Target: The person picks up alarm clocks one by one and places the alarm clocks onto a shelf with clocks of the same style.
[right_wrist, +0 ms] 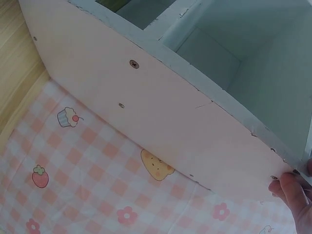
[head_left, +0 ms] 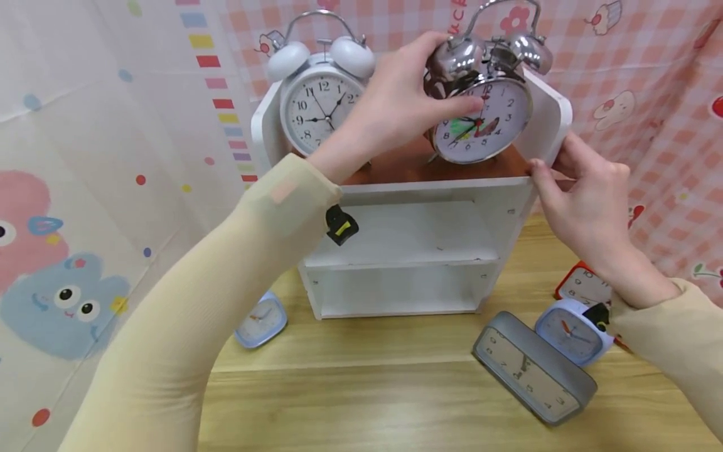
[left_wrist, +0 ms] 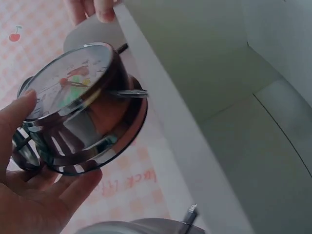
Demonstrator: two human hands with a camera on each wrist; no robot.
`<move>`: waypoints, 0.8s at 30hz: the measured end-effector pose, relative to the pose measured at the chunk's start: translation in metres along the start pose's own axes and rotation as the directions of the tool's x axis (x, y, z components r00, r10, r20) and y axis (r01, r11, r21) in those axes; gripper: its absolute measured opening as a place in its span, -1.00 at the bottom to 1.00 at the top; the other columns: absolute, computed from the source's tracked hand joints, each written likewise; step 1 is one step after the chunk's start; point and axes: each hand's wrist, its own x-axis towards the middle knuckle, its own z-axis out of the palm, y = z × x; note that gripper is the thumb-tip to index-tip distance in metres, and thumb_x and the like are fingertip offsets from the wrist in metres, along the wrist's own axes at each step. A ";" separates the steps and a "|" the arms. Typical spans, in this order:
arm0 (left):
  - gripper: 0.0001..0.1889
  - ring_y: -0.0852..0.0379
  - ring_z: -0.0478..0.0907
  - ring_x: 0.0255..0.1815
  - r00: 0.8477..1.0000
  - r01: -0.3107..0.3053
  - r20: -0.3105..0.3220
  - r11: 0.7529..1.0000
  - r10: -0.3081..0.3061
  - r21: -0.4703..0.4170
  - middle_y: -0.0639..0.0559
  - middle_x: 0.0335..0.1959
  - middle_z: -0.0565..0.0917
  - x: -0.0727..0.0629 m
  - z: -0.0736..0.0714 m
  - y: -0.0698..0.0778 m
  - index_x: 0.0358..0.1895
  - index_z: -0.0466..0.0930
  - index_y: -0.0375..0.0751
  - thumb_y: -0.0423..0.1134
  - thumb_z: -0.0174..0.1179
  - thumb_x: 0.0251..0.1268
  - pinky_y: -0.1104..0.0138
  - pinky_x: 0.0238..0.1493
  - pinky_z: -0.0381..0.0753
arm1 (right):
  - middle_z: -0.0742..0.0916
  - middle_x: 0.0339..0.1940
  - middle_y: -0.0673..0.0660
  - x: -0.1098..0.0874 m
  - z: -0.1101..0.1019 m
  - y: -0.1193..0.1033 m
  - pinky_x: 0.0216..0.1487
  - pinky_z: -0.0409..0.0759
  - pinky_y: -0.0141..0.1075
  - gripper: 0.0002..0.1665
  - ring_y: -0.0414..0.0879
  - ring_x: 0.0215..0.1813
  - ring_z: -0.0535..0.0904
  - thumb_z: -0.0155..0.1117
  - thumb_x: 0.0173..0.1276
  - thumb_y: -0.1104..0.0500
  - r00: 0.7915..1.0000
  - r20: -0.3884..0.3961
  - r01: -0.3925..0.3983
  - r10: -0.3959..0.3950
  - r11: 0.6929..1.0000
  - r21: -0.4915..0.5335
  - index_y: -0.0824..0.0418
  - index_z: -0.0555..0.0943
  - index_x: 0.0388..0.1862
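My left hand (head_left: 390,103) grips a shiny silver twin-bell alarm clock (head_left: 494,122) by its left side, thumb across the front and fingers behind. The clock is at the right end of the white shelf's (head_left: 407,235) brown top, tilted slightly; its little feet show in the left wrist view. My right hand (head_left: 590,194) pinches the shelf's upper right side panel, thumb at the front edge; in the right wrist view its fingers (right_wrist: 292,192) press the outer face. A white twin-bell alarm clock (head_left: 299,119) stands at the top's left end, partly behind my left hand.
On the wooden table (head_left: 339,402), a blue clock (head_left: 260,323) lies left of the shelf. At the right are a grey wedge-shaped clock (head_left: 533,370), another blue clock (head_left: 570,333) and a red-rimmed clock (head_left: 582,285), partly covered by my right arm. Checked cloth (head_left: 610,81) hangs behind.
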 end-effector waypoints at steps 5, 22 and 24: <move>-0.16 0.29 0.59 0.36 1.000 -0.009 0.019 0.999 0.008 0.053 0.12 0.46 0.58 0.005 -0.002 -0.001 0.61 0.21 0.00 0.07 0.41 0.36 0.53 0.31 0.61 | 0.81 0.12 0.39 0.000 0.003 0.000 -0.05 0.49 -0.86 -0.61 -0.95 -0.06 0.46 0.29 0.50 0.26 1.000 0.000 0.002 -0.002 1.000 -0.011 0.31 0.67 0.25; -0.13 0.27 0.53 0.44 1.000 -0.016 0.003 0.994 0.016 0.110 0.10 0.52 0.52 0.013 -0.004 0.002 0.65 0.14 0.02 0.00 0.41 0.37 0.54 0.41 0.53 | 0.79 0.18 0.36 0.000 0.003 0.000 -0.05 0.47 -0.87 -0.58 -0.96 -0.02 0.43 0.28 0.51 0.26 1.000 0.003 0.011 -0.010 0.999 -0.030 0.28 0.66 0.30; -0.13 0.27 0.54 0.43 1.000 -0.019 0.009 0.993 0.018 0.114 0.09 0.51 0.53 0.013 -0.005 0.002 0.65 0.13 0.02 -0.01 0.40 0.38 0.54 0.40 0.54 | 0.79 0.18 0.36 0.000 0.003 0.000 -0.05 0.47 -0.87 -0.58 -0.96 -0.02 0.43 0.28 0.50 0.26 1.000 0.003 0.012 -0.012 0.999 -0.030 0.28 0.66 0.30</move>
